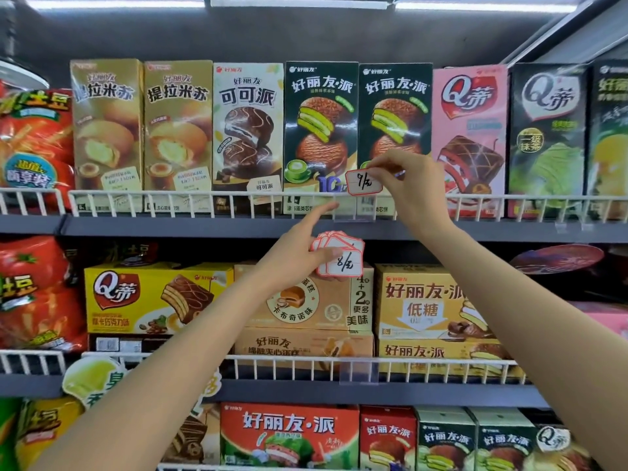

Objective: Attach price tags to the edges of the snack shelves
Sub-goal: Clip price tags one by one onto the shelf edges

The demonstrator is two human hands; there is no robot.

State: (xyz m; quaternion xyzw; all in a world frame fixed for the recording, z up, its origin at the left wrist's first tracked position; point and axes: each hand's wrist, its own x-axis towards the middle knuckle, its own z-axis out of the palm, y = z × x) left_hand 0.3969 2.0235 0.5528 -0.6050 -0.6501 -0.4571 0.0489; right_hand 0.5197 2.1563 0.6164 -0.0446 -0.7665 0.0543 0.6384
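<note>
My right hand [409,185] pinches a white price tag with a red border [363,182] by its top right corner, just above the white wire rail of the upper shelf [190,195]. A clear plastic tag holder [355,210] hangs on that rail directly below the tag. My left hand [299,248] holds a small fanned stack of the same red-bordered tags [339,254] in front of the grey shelf edge [170,227]. Its index finger points up to the rail, left of the holder.
Upright snack boxes fill the upper shelf behind the rail. Wider boxes sit on the middle shelf, whose rail carries another clear holder [358,370]. Red snack bags [34,141] stand at the left. More boxes line the bottom shelf [289,433].
</note>
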